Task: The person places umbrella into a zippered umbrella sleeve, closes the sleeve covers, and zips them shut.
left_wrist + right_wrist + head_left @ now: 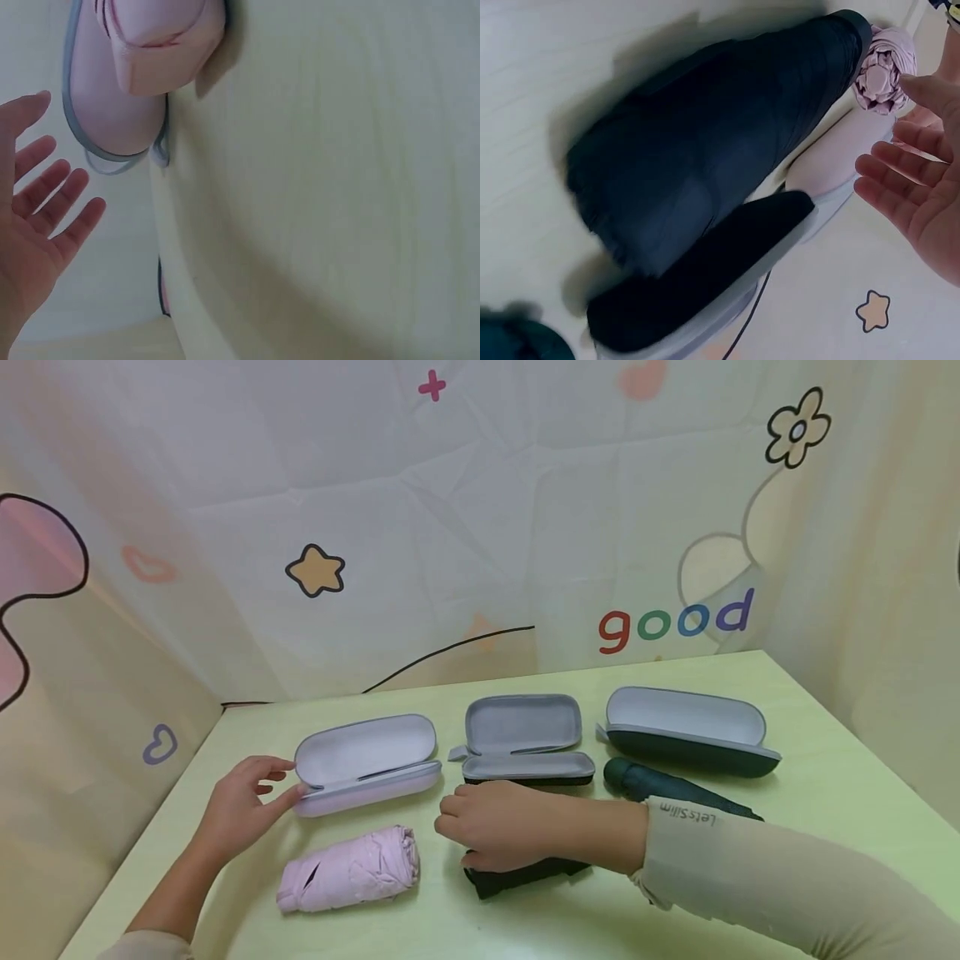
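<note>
On the left stands an open pale pink case (367, 789) with a grey rim. My left hand (243, 802) is at its left end, fingers extended and thumb close to the rim. In the left wrist view the left hand (37, 202) has its fingers spread, with nothing in them. A rolled pink folding umbrella (348, 870) lies in front of that case. My right hand (495, 825) hovers over a black folding umbrella (517, 877), partly hiding it. In the right wrist view the right hand (922, 172) has loosely bent fingers, apart from the black umbrella (727, 127).
An open black case (528, 767) with grey lining stands behind the right hand. Farther right is an open dark green case (690, 750), with a dark green folding umbrella (675, 785) in front, partly behind the right forearm. A printed curtain (480, 527) hangs behind the table.
</note>
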